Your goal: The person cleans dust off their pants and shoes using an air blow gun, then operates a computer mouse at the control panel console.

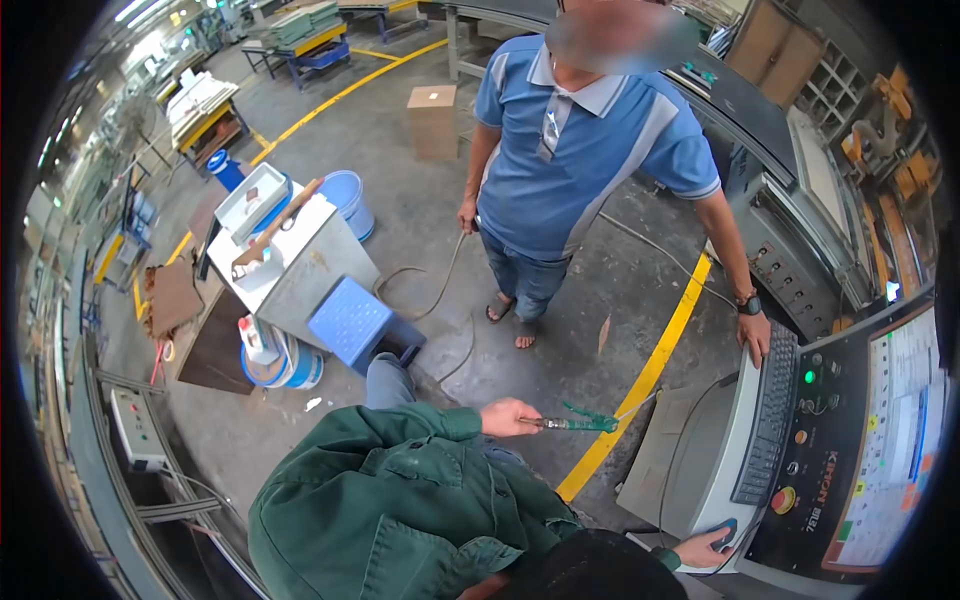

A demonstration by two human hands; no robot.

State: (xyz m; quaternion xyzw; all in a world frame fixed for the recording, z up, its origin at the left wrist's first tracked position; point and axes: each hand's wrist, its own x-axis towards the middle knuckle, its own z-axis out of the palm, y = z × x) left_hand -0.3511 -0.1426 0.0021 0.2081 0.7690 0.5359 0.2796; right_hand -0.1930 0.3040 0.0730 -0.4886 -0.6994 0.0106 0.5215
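My left hand (pixel 510 418), in a green sleeve, is closed around the grip of a slim tool (pixel 575 424) with green parts, its far end pointing right. At the lower right, my right hand (pixel 703 549) curves over a dark computer mouse (pixel 722 535) on the pale console ledge. Above the mouse lies a black keyboard (pixel 768 430). A co-worker's hand (pixel 755 335), with a watch at its wrist, rests at the keyboard's upper edge. The co-worker's other hand (pixel 467 216) holds a cable (pixel 445 285).
A co-worker in a blue shirt (pixel 610 150) stands ahead. The control panel (pixel 815 450) and lit screen (pixel 900 430) are at right. A blue stool (pixel 350 322), white cabinet (pixel 320 265) and buckets (pixel 345 200) stand left. Cables trail across the floor near a yellow line (pixel 640 390).
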